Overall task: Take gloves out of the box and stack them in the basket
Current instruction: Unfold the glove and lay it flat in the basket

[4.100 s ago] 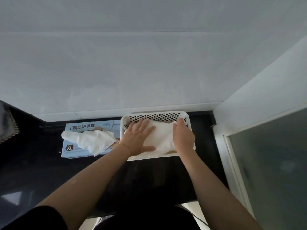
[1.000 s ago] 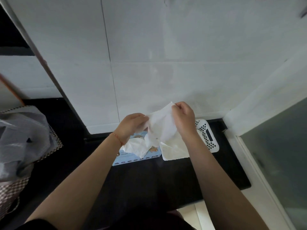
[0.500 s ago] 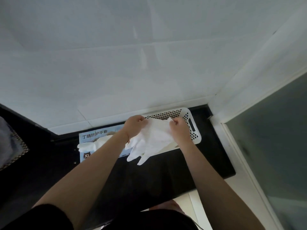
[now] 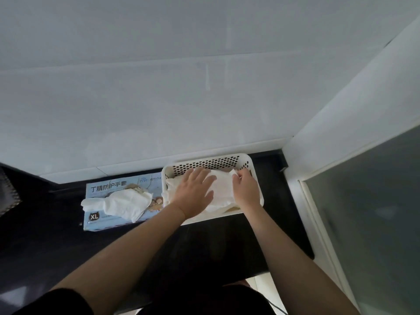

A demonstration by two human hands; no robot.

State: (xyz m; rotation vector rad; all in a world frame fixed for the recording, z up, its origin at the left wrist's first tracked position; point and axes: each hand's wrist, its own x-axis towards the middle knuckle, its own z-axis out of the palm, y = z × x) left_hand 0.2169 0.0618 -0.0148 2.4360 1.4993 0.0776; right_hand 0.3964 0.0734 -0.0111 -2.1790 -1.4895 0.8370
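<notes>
A white perforated basket [image 4: 211,160] stands on the dark counter against the wall. A white glove [image 4: 221,189] lies spread on the stack inside it. My left hand [image 4: 193,194] lies flat on the glove with fingers straight. At the glove's right edge my right hand [image 4: 245,189] has its fingers curled and pinches the cuff corner. To the left of the basket lies the blue glove box [image 4: 100,220] marked XL, with another white glove [image 4: 120,204] hanging out of its opening.
The dark counter [image 4: 204,246] ends at a white wall behind and a white frame with frosted glass [image 4: 375,212] on the right. A grey cloth in a checked container [image 4: 8,194] shows at the far left edge.
Both hands lowered the glove from above the counter into the basket. My left hand let go of its pinch and now lies flat on the glove.
</notes>
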